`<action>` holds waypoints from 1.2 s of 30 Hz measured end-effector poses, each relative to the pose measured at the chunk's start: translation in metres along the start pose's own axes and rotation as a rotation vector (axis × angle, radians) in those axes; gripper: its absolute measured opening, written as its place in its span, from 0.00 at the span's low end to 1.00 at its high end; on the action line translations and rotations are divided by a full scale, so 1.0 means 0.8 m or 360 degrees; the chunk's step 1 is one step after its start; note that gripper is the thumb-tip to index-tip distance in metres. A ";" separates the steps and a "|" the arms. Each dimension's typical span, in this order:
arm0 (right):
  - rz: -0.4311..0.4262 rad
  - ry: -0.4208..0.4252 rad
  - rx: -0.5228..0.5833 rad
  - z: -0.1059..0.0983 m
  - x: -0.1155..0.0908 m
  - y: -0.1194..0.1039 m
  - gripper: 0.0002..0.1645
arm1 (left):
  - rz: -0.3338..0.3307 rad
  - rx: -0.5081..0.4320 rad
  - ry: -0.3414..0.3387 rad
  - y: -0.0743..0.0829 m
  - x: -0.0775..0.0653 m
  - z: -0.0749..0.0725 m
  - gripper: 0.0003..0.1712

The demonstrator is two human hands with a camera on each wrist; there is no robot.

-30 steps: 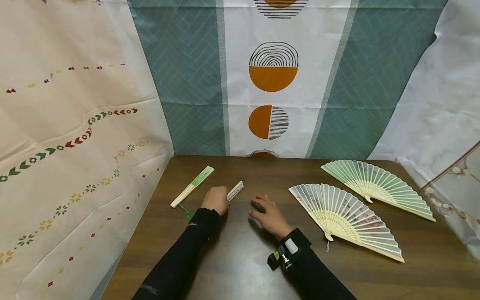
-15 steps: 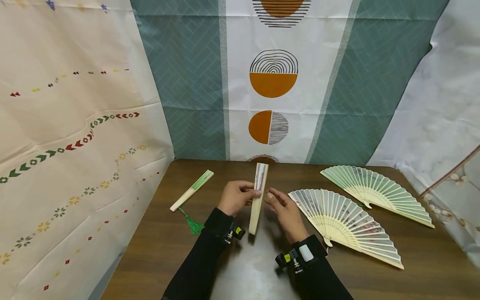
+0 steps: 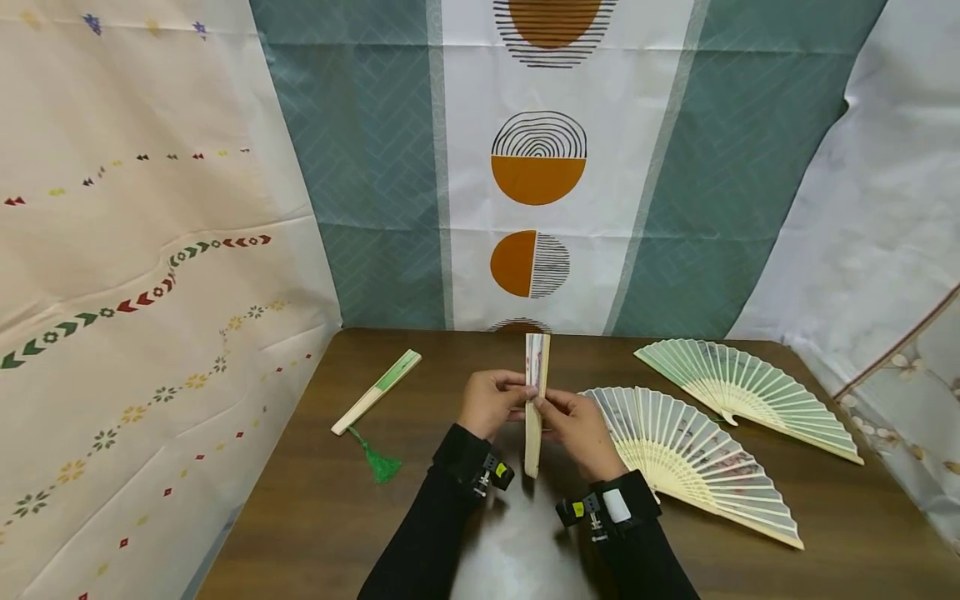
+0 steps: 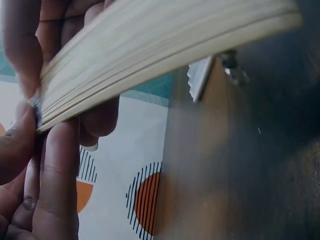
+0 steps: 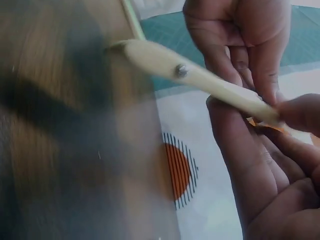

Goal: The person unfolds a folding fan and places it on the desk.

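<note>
A folded hand fan with pale ribs stands nearly upright above the table, between both hands. My left hand pinches it from the left, thumb on the near side. From the right, my right hand grips the same fan, its thumb close to the other one. Stacked ribs fill the top of the left wrist view, close together. The rounded rib end with a metal rivet shows in the right wrist view. Some fingertips behind the fan are hidden.
Left on the brown table lies a folded green fan with a green tassel. Two spread fans lie at right: a whitish one nearer, partly behind my right hand, and a green one farther back. Patterned cloths hang behind.
My left hand has lifted the folded fan off the table and brought it to the middle, upright. My right hand has come in from the right and now grips it too.
</note>
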State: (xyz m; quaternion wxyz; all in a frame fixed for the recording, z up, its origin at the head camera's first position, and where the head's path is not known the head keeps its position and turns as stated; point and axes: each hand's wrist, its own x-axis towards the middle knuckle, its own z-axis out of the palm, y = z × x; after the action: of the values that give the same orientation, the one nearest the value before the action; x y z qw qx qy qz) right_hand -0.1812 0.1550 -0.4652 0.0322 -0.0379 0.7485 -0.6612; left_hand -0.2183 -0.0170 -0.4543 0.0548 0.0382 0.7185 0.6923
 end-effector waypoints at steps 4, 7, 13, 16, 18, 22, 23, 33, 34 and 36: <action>0.0016 0.0032 -0.0100 0.003 0.001 -0.001 0.21 | -0.0003 0.0035 0.0013 -0.003 0.002 0.000 0.12; 0.0044 0.0094 -0.0139 0.005 0.003 -0.002 0.19 | -0.0019 0.0042 0.0025 -0.004 0.005 0.001 0.10; 0.0116 0.0213 -0.0115 0.007 0.005 -0.005 0.17 | -0.0031 0.0035 0.0019 -0.001 0.009 0.002 0.09; 0.0146 0.0242 -0.0080 0.006 0.005 -0.005 0.18 | -0.0048 0.0012 0.0016 -0.001 0.009 0.003 0.09; 0.0170 0.0264 -0.0040 0.006 0.005 -0.005 0.18 | -0.0058 -0.0007 0.0026 -0.001 0.008 0.003 0.08; 0.0203 0.0296 0.0022 0.004 0.004 -0.004 0.19 | -0.0080 -0.0042 0.0052 -0.001 0.007 0.003 0.08; 0.0212 0.0304 0.0036 0.004 0.004 -0.004 0.19 | -0.0080 -0.0044 0.0055 -0.001 0.007 0.003 0.07; 0.0256 0.0408 0.0221 -0.003 0.006 -0.003 0.21 | -0.0117 -0.0207 0.0081 -0.002 0.007 0.000 0.10; 0.0254 0.0421 0.0241 -0.004 0.006 -0.003 0.21 | -0.0110 -0.0230 0.0084 -0.002 0.008 -0.001 0.11; 0.0243 0.0448 0.0275 -0.005 0.005 -0.004 0.22 | -0.0103 -0.0280 0.0089 -0.003 0.009 -0.002 0.12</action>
State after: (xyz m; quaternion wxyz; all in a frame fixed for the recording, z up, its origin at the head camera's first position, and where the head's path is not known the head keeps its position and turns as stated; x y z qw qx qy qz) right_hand -0.1856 0.1578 -0.4620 -0.0196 0.1150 0.6867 -0.7175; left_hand -0.2255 -0.0175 -0.4571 0.0602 -0.0094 0.6572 0.7513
